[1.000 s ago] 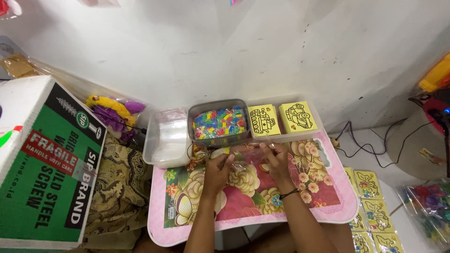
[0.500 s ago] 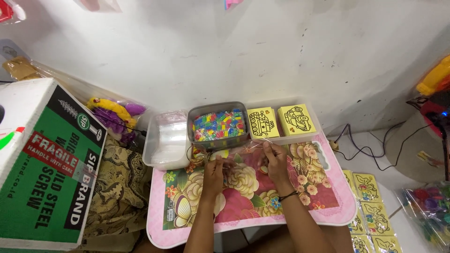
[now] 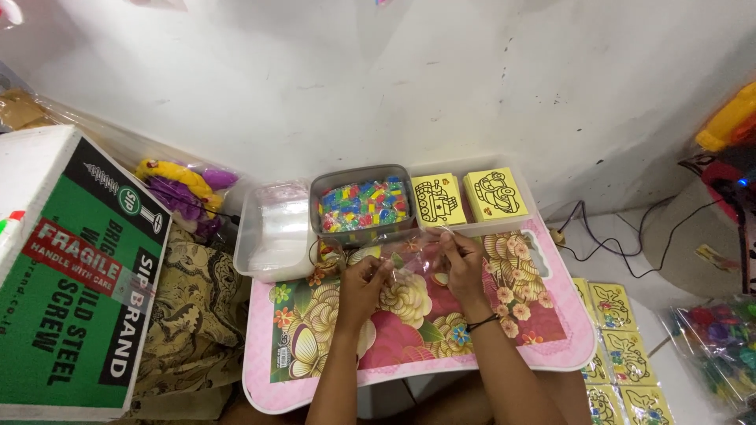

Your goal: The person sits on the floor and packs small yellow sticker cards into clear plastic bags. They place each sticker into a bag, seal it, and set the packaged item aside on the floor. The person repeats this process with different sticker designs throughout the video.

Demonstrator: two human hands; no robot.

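Head view, read from left to right: a green and white carton (image 3: pixel 71 275) fills the left edge, and a clear plastic tub (image 3: pixel 272 232) sits beside a grey tub of coloured pieces (image 3: pixel 362 206) at upper centre. Below these, on the pink flowered worktop (image 3: pixel 504 346), the left hand (image 3: pixel 364 287) has its grip pinched shut on the left end of a small clear plastic bag (image 3: pixel 413 253). That bag stretches crosswise, its long axis running left to right, just under the grey tub's front wall. Its right end is pinched in the closed grip of the right hand (image 3: pixel 463 264), so the bag hangs between both hands, equally near each. Two stacks of yellow picture cards (image 3: pixel 465 197) lie in a tray above the right hand, and more such cards (image 3: pixel 622 354) lie on the floor at lower right.
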